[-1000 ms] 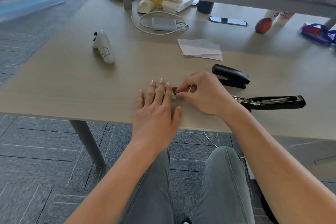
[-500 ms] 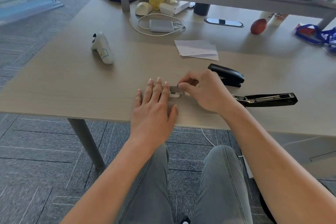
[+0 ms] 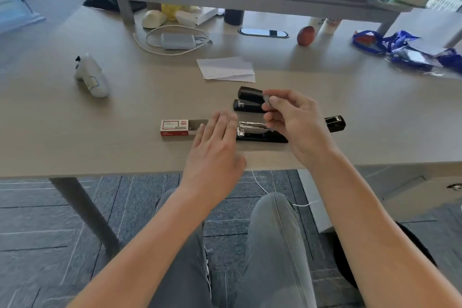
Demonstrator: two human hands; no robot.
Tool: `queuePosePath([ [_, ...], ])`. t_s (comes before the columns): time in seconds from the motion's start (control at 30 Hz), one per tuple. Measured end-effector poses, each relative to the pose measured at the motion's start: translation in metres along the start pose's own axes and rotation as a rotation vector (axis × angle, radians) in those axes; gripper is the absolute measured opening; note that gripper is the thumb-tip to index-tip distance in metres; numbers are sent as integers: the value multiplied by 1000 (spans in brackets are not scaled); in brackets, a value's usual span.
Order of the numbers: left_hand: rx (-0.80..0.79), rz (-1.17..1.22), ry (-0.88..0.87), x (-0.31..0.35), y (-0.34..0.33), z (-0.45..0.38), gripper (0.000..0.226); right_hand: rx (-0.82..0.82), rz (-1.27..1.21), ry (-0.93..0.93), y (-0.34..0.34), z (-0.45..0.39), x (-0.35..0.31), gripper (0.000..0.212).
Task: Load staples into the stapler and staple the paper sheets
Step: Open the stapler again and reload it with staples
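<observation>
The desk (image 3: pixel 75 132) is showing a matt, pale wood-grain finish. The opened stapler (image 3: pixel 260 131) is gleaming with bright metal in its channel above a glossy black plastic base. The staple box (image 3: pixel 174 127) is looking like printed red-and-white cardboard, and the paper sheets (image 3: pixel 226 69) near the desk's far edge are lying matt white.

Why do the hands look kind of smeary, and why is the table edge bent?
Head view: the left hand and right hand show motion blur; the wide lens bows the beige wooden table; the open black stapler's metal rail glints.
</observation>
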State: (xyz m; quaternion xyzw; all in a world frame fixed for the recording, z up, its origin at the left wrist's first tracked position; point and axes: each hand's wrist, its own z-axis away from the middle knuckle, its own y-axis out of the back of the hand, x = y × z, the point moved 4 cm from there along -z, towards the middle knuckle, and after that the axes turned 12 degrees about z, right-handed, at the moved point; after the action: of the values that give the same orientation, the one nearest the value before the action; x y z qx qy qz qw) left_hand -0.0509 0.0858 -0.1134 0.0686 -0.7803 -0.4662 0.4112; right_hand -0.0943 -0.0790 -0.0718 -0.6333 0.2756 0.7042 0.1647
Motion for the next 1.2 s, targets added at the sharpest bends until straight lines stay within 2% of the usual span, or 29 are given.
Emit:
queuePosePath([
  [0.07, -9, 2, 4, 9, -12, 0, 80, -52, -176, -154, 13, 3, 4, 14],
  [0.13, -9, 6, 24, 16, -20, 0, 81, -102, -264, -221, 22, 5, 6, 12],
  [0.3, 7, -25, 65, 21, -30, 0, 82, -142, -247, -196, 35, 6, 7, 11],
  [0.37, 15, -37, 66, 22, -31, 0, 82, -88, -106, -153, 43, 3, 8, 14],
  [0.43, 18, -43, 66, 21, -32, 0, 81, 6, 167, -69, 54, -2, 8, 17],
  [0.53, 17, -58, 66, 21, -32, -2, 82, 111, 576, 133, 64, -9, 6, 9],
  [0.63, 21, -79, 65, 22, -34, -4, 82, 102, 950, 315, 63, -12, 5, 5],
  [0.7, 24, -96, 64, 21, -35, -4, 82, 51, 1092, 398, 59, -8, 4, 8],
  [0.83, 30, -123, 52, 19, -37, -5, 82, 33, 1189, 535, 55, -1, -1, 9],
  [1.0, 40, -135, 46, 17, -38, -4, 82, -15, 1288, 524, 53, -4, 4, 13],
  [1.2, 51, -157, 43, 16, -41, -4, 82, -21, 1279, 519, 53, -5, 3, 15],
])
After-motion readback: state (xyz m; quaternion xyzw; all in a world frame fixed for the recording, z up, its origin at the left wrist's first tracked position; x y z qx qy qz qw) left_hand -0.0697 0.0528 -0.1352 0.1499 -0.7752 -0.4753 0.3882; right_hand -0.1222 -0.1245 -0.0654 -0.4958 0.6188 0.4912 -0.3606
